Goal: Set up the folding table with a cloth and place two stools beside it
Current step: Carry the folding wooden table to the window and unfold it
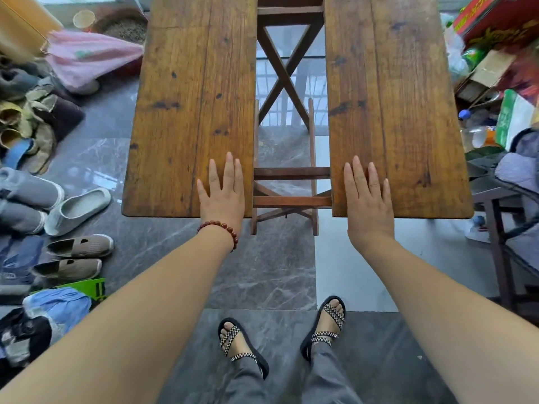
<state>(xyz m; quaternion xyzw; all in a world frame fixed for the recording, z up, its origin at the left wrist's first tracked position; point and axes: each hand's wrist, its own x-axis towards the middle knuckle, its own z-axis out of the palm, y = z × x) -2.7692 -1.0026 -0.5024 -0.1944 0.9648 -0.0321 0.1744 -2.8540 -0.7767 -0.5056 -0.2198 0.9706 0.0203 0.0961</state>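
The wooden folding table stands before me with its top split into two brown leaves, a left leaf [186, 106] and a right leaf [393, 106]. A wide gap runs between them, showing the crossed wooden frame [281, 80] below. My left hand [223, 191] lies flat on the near inner corner of the left leaf, a red bead bracelet on its wrist. My right hand [367, 199] lies flat on the near inner corner of the right leaf. All fingers are straight. No cloth lies on the table and no stool is plainly in view.
Many shoes and slippers [75, 211] crowd the floor at the left, with a pink cloth bag [87, 59] behind them. Boxes and packages [490, 68] pile up at the right, beside a dark metal frame [495, 228] with grey fabric. My sandalled feet stand on grey marble tiles.
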